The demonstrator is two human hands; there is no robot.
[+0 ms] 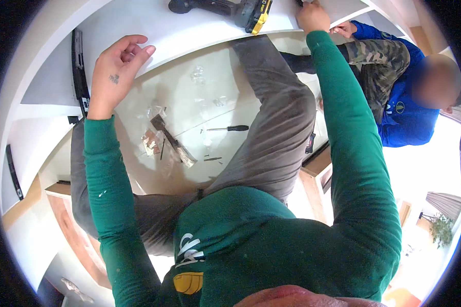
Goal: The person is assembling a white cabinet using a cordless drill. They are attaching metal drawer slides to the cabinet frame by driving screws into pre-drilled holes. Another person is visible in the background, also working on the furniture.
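My left hand (119,74) is raised inside a white cabinet. Its fingers are loosely bent, the thumb stands apart, and nothing is held. Close beside it, a black drawer slide (78,66) is fixed along the cabinet's left wall. My right hand (314,18) reaches to the far right of the cabinet, its fingers closed at a dark thing cut off by the picture's top edge. Between my hands, a black and yellow cordless power tool (230,10) lies on the white cabinet panel (174,38).
On the floor between my legs lie a screwdriver (235,128), a flat-bladed tool (171,138), small plastic bags (197,75) and loose screws. A co-worker in blue (410,123) sits at the right, one hand (346,29) by the cabinet edge. Another black slide (14,171) is at left.
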